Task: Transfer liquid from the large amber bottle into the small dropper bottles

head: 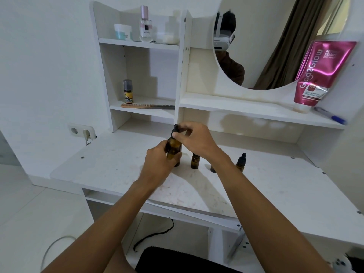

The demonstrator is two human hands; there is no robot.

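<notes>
On the white table [110, 164], nearest the viewer, the left hand [157, 160] curls its fingers [177, 155] round the upright large amber bottle [173, 146]. Atop that bottle, the right hand [197, 140] pinches the black dropper cap [175, 129]. Right of the bottle stand an uncapped small dropper bottle [195, 161] and, farther right, a capped one [240, 161].

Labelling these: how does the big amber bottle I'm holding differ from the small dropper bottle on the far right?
The large amber bottle is taller and wider than the small dropper bottle. The large one is held by the left hand and right hand; the small one stands free. Both are amber with black dropper tops.
</notes>
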